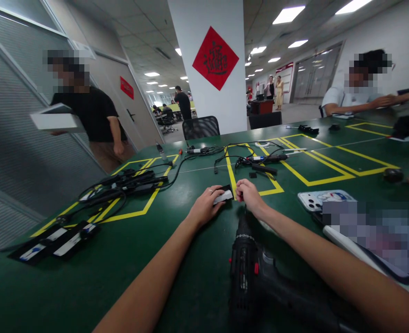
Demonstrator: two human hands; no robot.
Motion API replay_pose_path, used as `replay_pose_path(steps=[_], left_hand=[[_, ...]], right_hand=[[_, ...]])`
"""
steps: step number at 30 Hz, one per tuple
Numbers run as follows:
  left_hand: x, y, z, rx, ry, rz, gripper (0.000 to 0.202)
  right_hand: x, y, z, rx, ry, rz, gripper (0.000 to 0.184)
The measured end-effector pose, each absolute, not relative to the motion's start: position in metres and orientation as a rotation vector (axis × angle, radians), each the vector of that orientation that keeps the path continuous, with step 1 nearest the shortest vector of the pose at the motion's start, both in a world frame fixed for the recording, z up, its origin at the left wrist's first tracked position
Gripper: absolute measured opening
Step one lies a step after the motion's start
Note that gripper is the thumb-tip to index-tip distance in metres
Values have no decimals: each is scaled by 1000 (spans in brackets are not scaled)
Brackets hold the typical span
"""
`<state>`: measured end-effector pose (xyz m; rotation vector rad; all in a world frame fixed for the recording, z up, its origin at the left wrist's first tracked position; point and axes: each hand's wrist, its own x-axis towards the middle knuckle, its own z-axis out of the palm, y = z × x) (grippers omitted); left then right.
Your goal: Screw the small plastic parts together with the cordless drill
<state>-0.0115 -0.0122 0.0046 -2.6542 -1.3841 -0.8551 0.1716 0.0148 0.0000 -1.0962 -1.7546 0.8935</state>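
Ceiling (149, 32): white panels with lit rectangular lights, top of frame.
Pillar (207, 92): white, centre, bearing a red diamond sign (215, 58).
Left wall (13, 138): grey slatted panels, door at upper left.
Table (86, 259): green, yellow tape lines.
Chairs (200, 127): black mesh, behind table.

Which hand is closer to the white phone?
Right. The right hand is just left of the phone; the left hand is farther left, holding a small card.
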Motion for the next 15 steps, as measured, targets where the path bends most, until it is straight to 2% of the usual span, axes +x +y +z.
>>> replay_pose_path(steps=[5,9,15], left_hand=[[-11,-17,14,-2765,-1456,-1160,30],[-9,-20,21,-2882,-1603,-1189,31],[-10,-15,18,-2940,-1782,-1341,60]], right_hand=[[182,-2,9,-1031,-1964,684,27],[183,-3,9,-968,-2092,627,25],[178,-2,10,-892,-2051,682,22]])
